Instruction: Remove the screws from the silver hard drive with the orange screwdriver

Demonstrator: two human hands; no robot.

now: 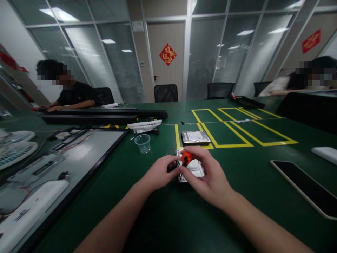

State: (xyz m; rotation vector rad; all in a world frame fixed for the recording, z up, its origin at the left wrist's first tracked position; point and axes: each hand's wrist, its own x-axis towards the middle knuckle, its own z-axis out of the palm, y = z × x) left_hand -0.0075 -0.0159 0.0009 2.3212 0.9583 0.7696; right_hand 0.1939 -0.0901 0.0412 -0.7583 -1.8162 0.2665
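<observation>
My right hand (210, 175) is closed around a screwdriver with an orange-and-black handle (186, 158), seen nearly end-on; its shaft is hidden. Close beside it, my left hand (162, 172) is pinched, thumb and fingertips meeting at the tool's near side. Something dark shows between those fingers, too small to make out. Under both hands lies a silver hard drive (196, 169), partly covered by the fingers. A second hard drive (196, 137) rests flat just beyond, label side up, on the green table.
Left of my hands stand a clear plastic cup (143, 143), a white slatted part (144, 125) and a large flat panel (102, 144) bearing electronics. Yellow tape outlines (231, 144) mark the table. A phone (302, 184) lies at right. Two people sit across, left and right.
</observation>
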